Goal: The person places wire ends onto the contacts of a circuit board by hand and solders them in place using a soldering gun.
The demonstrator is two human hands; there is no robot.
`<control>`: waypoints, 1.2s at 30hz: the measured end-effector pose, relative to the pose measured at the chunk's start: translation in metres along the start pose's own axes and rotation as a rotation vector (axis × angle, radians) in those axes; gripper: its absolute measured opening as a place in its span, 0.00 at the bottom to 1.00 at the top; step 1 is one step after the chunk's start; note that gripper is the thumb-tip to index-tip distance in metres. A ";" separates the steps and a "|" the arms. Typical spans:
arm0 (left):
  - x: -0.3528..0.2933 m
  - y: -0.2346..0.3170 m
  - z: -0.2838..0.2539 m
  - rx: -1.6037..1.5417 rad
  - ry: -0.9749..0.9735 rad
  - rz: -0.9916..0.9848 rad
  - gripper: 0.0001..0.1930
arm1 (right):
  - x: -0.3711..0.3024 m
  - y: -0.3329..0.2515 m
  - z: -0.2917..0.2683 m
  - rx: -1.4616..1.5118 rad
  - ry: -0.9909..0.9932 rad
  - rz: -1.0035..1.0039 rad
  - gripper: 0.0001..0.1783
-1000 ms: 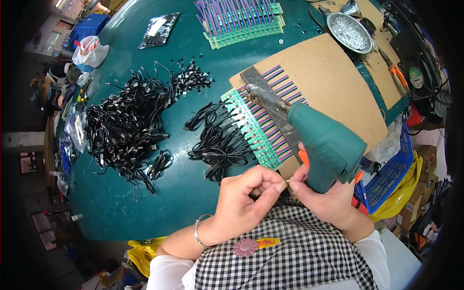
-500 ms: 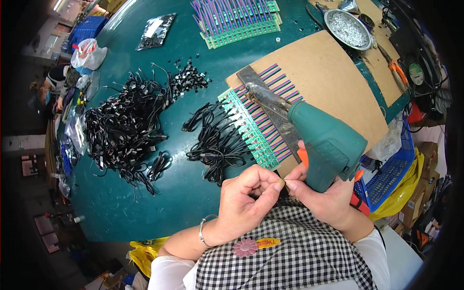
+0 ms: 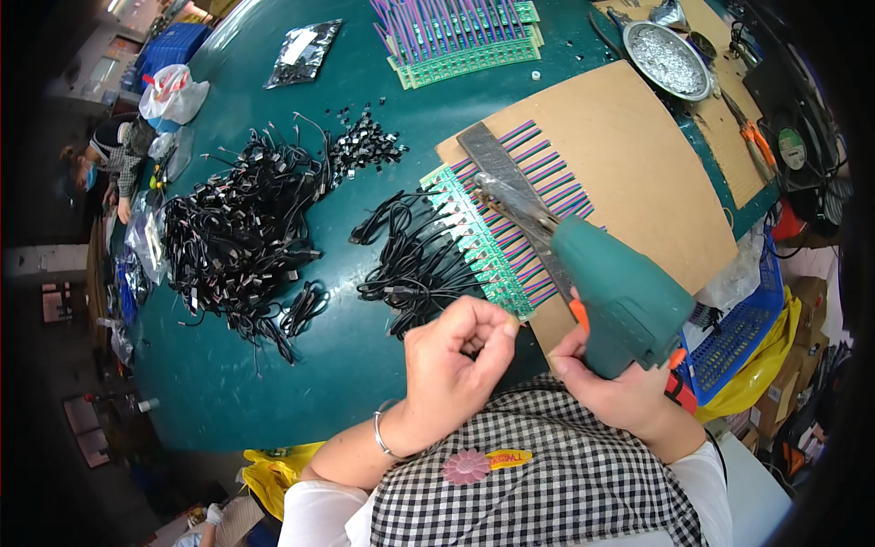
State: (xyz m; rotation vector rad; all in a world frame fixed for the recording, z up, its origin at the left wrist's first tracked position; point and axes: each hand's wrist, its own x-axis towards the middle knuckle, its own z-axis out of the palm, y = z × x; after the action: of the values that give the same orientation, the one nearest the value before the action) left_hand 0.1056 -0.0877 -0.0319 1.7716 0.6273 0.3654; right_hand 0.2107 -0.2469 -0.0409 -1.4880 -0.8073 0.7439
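My right hand is closed round the handle of a green glue gun with an orange trigger. Its nozzle points up and left, over a flat dark metal bar. That bar lies across rows of coloured wires joined to a strip of green circuit boards. Black cables run to the strip's left side. My left hand is pinched near the strip's lower end; whatever is between thumb and forefinger is too small to make out.
Under the wires lies a cardboard sheet. A large heap of black cables and small black pieces sit to the left. More wired boards, a plastic bag, a metal bowl and orange-handled pliers are farther off.
My hands have come apart; the left has moved slightly left and up, still pinched. My right hand and the glue gun have shifted a little down and right.
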 end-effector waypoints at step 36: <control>0.032 -0.021 0.000 0.390 0.073 0.129 0.06 | -0.060 -0.004 -0.051 0.340 0.317 0.254 0.31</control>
State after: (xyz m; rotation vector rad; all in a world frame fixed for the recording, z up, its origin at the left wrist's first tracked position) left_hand 0.1263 -0.0650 -0.0541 2.1868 0.6704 0.4184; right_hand 0.2198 -0.3255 -0.0342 -1.3631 -0.2389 0.7642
